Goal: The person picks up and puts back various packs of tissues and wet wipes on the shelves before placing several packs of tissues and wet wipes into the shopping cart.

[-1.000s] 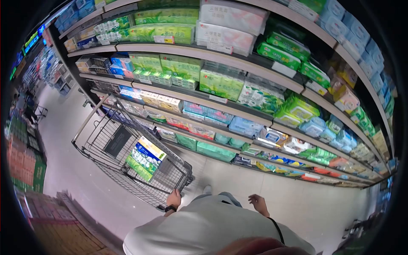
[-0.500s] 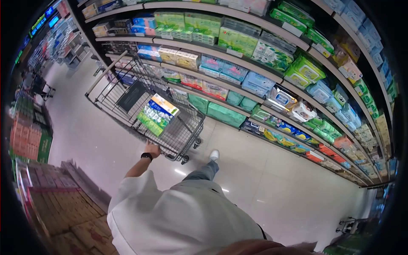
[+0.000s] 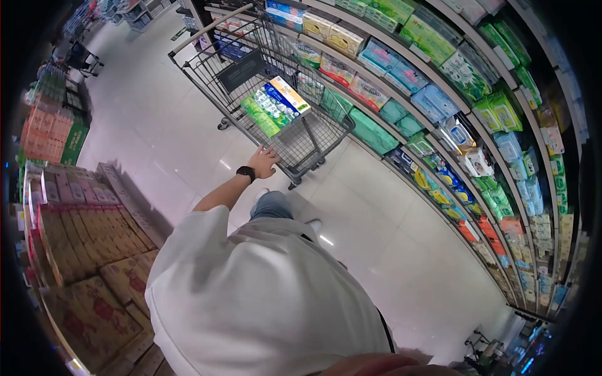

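My left hand [image 3: 264, 163], below a dark wrist watch, reaches to the near side of a wire shopping cart [image 3: 332, 130]. Its fingers are stretched out and spread, with the fingertips right at the cart's rim. Inside the basket lies a boxy pack [image 3: 271, 111] printed in green, white and blue, with a white and orange end. The cart's handle [image 3: 213, 28] is at the far upper left, and a dark panel [image 3: 241, 70] sits in its seat area. My right hand is out of view.
Shelves on the right hold tissue packs [image 3: 433, 37] and wipes [image 3: 458, 136]. Stacked cartons [image 3: 94, 313] line the left side of the aisle, with more boxes [image 3: 50, 125] further up. Pale tiled floor [image 3: 401, 250] runs between. Another cart [image 3: 81, 59] stands far off.
The view has turned, so cart and shelves sit higher and further right. My left hand's fingers have spread at the cart's side, and my feet have stepped.
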A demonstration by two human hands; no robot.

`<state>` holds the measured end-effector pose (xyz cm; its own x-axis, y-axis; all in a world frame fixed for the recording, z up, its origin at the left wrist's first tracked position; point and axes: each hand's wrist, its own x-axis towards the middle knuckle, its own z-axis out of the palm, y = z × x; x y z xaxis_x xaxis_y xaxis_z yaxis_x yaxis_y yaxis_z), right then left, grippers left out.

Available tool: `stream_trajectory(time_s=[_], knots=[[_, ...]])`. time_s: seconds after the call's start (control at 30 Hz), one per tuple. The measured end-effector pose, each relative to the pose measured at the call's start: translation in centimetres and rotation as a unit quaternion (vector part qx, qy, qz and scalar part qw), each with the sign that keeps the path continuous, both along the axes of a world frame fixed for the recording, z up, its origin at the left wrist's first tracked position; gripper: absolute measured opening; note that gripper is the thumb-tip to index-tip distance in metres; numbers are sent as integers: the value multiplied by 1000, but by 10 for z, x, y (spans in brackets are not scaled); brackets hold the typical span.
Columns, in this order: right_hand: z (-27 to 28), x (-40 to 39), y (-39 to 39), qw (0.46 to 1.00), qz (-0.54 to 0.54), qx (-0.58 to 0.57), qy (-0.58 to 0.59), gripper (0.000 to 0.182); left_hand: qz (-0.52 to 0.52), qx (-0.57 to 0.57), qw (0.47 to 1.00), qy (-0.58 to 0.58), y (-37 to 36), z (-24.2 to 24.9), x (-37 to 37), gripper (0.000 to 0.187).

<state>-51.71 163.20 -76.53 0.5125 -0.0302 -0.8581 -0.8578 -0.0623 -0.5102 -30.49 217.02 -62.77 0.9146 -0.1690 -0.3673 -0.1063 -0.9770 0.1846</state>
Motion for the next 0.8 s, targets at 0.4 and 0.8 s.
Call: stream_trajectory(time_s=[0.4,0.8], knots=[[91,257,368,988,152,-31,-23,85,118,52,977,-170,331,10,72,44],[79,267,387,993,22,-118,13,60,65,-116,969,-207,342,27,95,23]])
